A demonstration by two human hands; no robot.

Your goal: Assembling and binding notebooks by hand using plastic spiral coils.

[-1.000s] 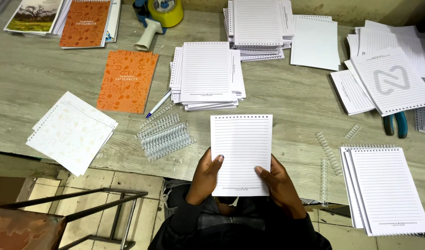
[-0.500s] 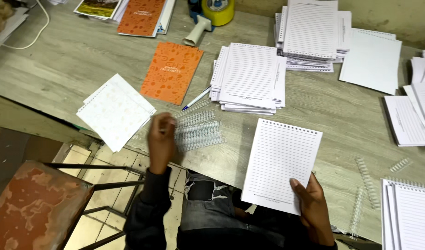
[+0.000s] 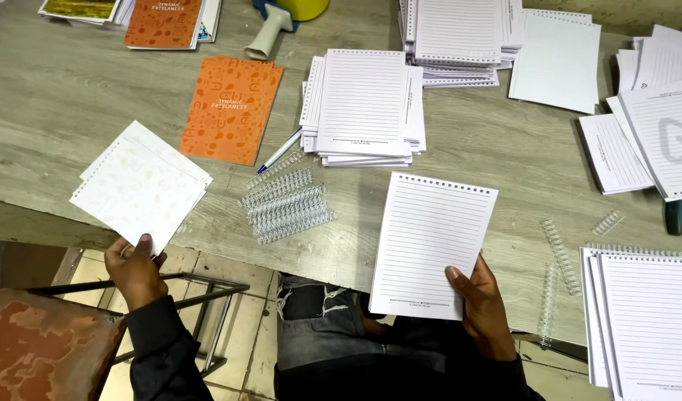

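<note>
The left hand (image 3: 135, 261) pinches the near corner of a white punched cover sheet (image 3: 142, 184) lying at the bench (image 3: 66, 96) edge; the right hand (image 3: 480, 297) grips a lined punched page block (image 3: 432, 241) by its lower edge, over the bench; wire binding coils (image 3: 287, 208) lie between them.

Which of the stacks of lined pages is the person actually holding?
The lined sheet stack at the table's near edge, gripped at its lower corner by the right hand. The other lined stacks lie flat on the table, untouched.
</note>
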